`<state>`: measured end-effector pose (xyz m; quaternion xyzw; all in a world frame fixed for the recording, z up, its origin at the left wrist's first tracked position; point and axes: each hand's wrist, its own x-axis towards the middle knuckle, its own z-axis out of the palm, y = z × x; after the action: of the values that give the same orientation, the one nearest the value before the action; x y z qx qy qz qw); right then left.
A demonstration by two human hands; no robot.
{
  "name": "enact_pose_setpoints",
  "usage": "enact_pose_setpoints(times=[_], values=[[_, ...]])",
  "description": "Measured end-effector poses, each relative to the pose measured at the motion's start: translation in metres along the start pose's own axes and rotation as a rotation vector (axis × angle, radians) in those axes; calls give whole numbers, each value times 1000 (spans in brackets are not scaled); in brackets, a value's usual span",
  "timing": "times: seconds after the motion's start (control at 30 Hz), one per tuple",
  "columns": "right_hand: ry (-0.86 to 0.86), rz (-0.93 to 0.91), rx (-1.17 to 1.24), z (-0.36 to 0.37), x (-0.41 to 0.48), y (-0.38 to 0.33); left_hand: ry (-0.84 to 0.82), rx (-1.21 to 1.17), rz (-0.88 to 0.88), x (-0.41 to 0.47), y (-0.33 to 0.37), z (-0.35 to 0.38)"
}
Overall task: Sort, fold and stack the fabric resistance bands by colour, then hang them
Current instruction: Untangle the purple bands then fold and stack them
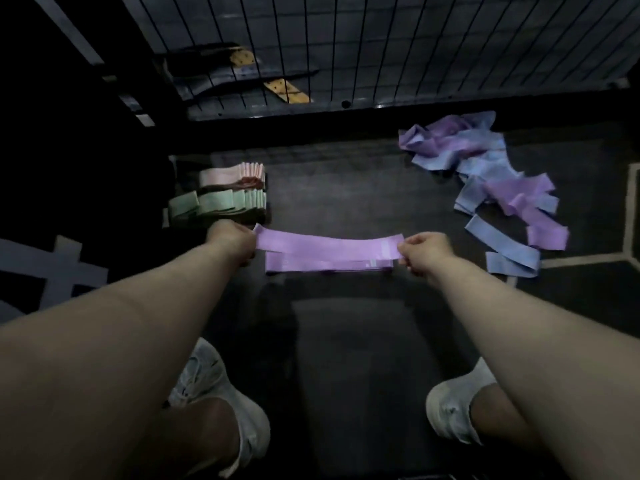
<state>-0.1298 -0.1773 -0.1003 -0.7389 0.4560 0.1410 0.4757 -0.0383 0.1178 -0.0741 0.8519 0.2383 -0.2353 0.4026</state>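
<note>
Dark floor (332,188), wire grid panel (346,46) behind. Loose blue/purple pile (485,161) sits right; folded green stack (214,204) and pink stack (232,176) left. Purple band (329,242) is held taut just over the purple stack (329,265), centre. Likely light, soft, floppy, so best held by its ends. Left hand (232,239) and right hand (424,252) each pinch one end, fingers curled.

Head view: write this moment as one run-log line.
left hand: pinches purple band end | right hand: pinches other end | purple stack: near band | pink stack, green stack: left | blue-purple pile: right
</note>
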Motion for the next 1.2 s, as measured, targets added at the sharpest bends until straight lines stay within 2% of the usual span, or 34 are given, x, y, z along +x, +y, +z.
enact_pose_setpoints(times=[0.17, 0.5, 0.67, 0.77, 0.83, 0.87, 0.93, 0.97, 1.03, 1.2], values=[[88, -53, -134, 32, 36, 19, 91, 6, -21, 38, -33, 35], [102, -175, -315, 54, 62, 41, 178, 116, -163, 55, -55, 80], [118, -172, -281, 54, 72, 49, 168, 169, -119, 64, -59, 82], [115, -206, -329, 53, 74, 50, 137, 326, -89, 67, -61, 82], [134, -366, -552, 49, 74, 49, 173, 575, 31, 63, -61, 83], [106, -497, -712, 47, 75, 47, 163, 704, 165, 61, -61, 83], [-72, -694, -983, 43, 78, 44, 46, 903, 483, 62, -62, 85], [-172, -725, -1063, 41, 81, 41, -35, 979, 585, 62, -62, 86], [-277, -716, -1139, 39, 86, 39, -138, 1080, 663, 64, -64, 90], [-308, -756, -1075, 40, 92, 37, -147, 1181, 682, 71, -64, 98]])
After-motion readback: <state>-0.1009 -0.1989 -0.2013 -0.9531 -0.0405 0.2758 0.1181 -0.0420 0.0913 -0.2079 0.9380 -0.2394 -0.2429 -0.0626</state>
